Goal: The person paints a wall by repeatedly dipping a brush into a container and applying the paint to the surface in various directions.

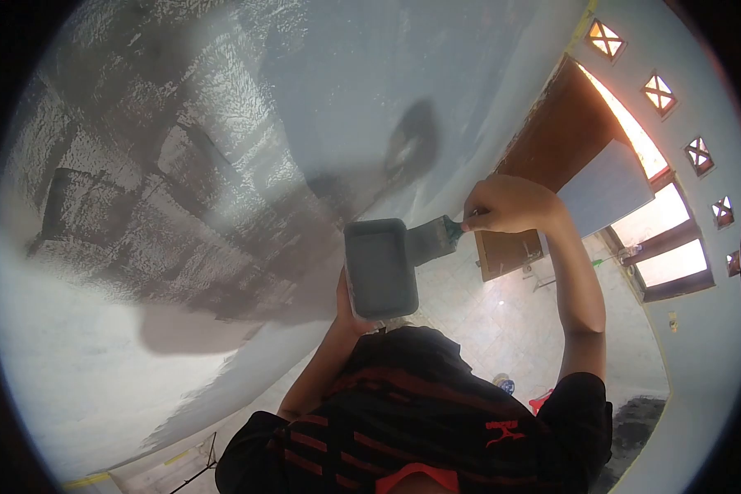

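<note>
A: Camera's tilted way up here. The left hand (347, 306) is wrapped under a grey paint tray (379, 267), fingers closed around its lower end, holding it up near the middle of the view.

B: And the right hand (506, 203) is clenched on the handle of a paintbrush (434, 240), just right of the tray.

A: Bristles point left and slightly down, touching the tray's right rim. The brush's long axis runs from the fist, down-left to the tray. The tray's long side runs up and down in the picture.

B: I'd judge this as the loading step, brush going to the paint in the tray.

A: Agreed. Next calls for a dip, a wipe on the rim, then a lift to the ceiling (222, 165), where dark wet patches sit on the left against pale, unpainted surface.

B: Far right there's a brown door (552, 148), bright windows (659, 222), tiled floor (502, 321) below. Black-and-red shirt (412, 420) in the near foreground.
</note>
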Motion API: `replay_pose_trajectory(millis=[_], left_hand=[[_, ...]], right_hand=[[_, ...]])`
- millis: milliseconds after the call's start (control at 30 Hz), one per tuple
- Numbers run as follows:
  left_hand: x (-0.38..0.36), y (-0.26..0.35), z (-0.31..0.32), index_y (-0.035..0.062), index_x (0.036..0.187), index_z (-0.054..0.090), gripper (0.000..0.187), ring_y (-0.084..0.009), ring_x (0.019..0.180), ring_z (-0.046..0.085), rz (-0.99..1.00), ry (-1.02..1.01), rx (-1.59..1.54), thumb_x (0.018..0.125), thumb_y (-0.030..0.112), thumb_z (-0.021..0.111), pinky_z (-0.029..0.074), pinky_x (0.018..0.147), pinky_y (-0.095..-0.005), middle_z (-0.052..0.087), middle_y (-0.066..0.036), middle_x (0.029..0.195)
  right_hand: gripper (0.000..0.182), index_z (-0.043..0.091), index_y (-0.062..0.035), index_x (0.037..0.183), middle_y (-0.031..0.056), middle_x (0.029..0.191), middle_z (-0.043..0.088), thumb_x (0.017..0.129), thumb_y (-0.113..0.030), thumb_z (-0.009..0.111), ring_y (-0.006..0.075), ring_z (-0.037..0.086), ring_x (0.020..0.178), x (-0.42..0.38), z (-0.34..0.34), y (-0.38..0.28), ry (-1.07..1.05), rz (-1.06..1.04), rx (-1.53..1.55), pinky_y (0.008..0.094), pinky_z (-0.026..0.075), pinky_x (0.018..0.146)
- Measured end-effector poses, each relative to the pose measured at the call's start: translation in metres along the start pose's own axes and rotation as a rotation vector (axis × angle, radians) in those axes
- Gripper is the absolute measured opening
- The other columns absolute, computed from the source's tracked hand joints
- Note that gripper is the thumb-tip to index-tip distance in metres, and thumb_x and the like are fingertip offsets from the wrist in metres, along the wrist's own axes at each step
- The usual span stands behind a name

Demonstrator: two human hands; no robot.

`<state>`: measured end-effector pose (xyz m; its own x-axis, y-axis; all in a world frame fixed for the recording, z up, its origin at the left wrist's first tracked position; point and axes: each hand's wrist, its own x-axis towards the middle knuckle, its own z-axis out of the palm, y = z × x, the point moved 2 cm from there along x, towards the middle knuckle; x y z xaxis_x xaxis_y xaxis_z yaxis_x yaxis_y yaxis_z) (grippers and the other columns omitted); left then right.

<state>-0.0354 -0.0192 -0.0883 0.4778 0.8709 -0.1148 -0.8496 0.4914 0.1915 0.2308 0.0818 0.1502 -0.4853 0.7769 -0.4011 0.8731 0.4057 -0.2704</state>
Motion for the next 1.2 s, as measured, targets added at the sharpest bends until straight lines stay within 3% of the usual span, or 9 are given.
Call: replay_pose_trajectory(millis=[200,267,400,467,533,633,800,900,1200], left_hand=[[-0.003,0.002,-0.021,0.0087,0.152,0.055,0.061,-0.0324,0.128,0.067,0.015,0.022,-0.031,0.112,0.053,0.039,0.055,0.109,-0.0543,0.065,-0.012,0.143],[0.000,0.003,-0.043,0.0083,0.153,0.053,0.061,-0.0311,0.127,0.068,0.164,0.064,0.307,0.112,0.052,0.038,0.056,0.108,-0.0528,0.065,-0.012,0.143],[0.001,0.003,-0.057,0.0076,0.153,0.050,0.060,-0.0288,0.126,0.068,0.212,0.160,0.409,0.113,0.049,0.037,0.058,0.107,-0.0500,0.065,-0.012,0.143],[-0.003,0.007,-0.023,0.0118,0.151,0.057,0.061,-0.0313,0.128,0.067,0.042,-0.058,0.055,0.111,0.054,0.039,0.054,0.109,-0.0505,0.066,-0.012,0.144],[-0.006,0.008,-0.018,0.0110,0.150,0.056,0.060,-0.0300,0.127,0.068,0.076,-0.009,0.106,0.112,0.053,0.038,0.056,0.107,-0.0498,0.066,-0.011,0.142],[-0.008,0.013,-0.015,0.0113,0.148,0.057,0.057,-0.0284,0.126,0.068,0.087,0.055,0.083,0.113,0.051,0.036,0.057,0.106,-0.0488,0.067,-0.009,0.140],[-0.004,0.016,-0.021,0.0131,0.147,0.058,0.056,-0.0264,0.127,0.067,0.103,0.078,0.082,0.113,0.051,0.035,0.056,0.107,-0.0468,0.068,-0.007,0.139],[-0.003,0.017,-0.036,0.0136,0.154,0.055,0.063,-0.0320,0.134,0.062,0.038,0.028,0.032,0.109,0.056,0.042,0.051,0.112,-0.0533,0.063,-0.010,0.149],[-0.007,0.013,-0.046,0.0148,0.152,0.056,0.061,-0.0316,0.134,0.063,0.053,0.070,0.006,0.108,0.056,0.046,0.052,0.112,-0.0532,0.065,-0.008,0.147]], right_hand=[[0.032,0.082,-0.0022,0.105,0.0194,0.090,0.077,0.101,-0.031,0.069,0.0353,0.073,0.082,-0.007,0.001,0.002,0.135,-0.190,0.132,0.0434,0.054,0.076],[0.028,0.077,-0.0029,0.112,0.0193,0.083,0.074,0.105,-0.028,0.066,0.0348,0.070,0.076,-0.011,0.012,-0.008,0.333,-0.412,0.180,0.0449,0.051,0.072],[0.022,0.064,-0.0071,0.118,0.0167,0.075,0.068,0.108,-0.027,0.063,0.0353,0.068,0.070,-0.017,0.034,-0.028,0.163,-0.286,0.202,0.0481,0.048,0.066],[0.021,0.065,-0.0078,0.117,0.0155,0.075,0.069,0.107,-0.026,0.064,0.0347,0.068,0.068,-0.022,0.036,-0.038,0.141,-0.247,0.212,0.0473,0.049,0.065],[0.019,0.066,-0.0086,0.117,0.0144,0.076,0.069,0.106,-0.025,0.065,0.0341,0.068,0.067,-0.027,0.041,-0.041,0.117,-0.212,0.219,0.0466,0.049,0.065],[0.017,0.066,-0.0097,0.116,0.0133,0.077,0.070,0.104,-0.021,0.068,0.0325,0.069,0.069,-0.033,0.054,-0.038,0.266,-0.327,0.219,0.0448,0.051,0.065],[0.023,0.067,-0.0111,0.119,0.0105,0.101,0.071,0.100,-0.020,0.074,0.0320,0.071,0.081,-0.043,0.066,-0.038,0.396,-0.390,0.201,0.0469,0.054,0.070],[0.025,0.066,-0.0118,0.121,0.0094,0.105,0.068,0.099,-0.020,0.075,0.0322,0.071,0.082,-0.042,0.082,-0.028,0.379,-0.412,0.204,0.0470,0.055,0.071],[0.021,0.072,-0.0099,0.115,0.0084,0.099,0.070,0.095,-0.013,0.077,0.0310,0.070,0.084,-0.060,0.102,-0.021,0.372,-0.194,0.183,0.0439,0.054,0.076]])
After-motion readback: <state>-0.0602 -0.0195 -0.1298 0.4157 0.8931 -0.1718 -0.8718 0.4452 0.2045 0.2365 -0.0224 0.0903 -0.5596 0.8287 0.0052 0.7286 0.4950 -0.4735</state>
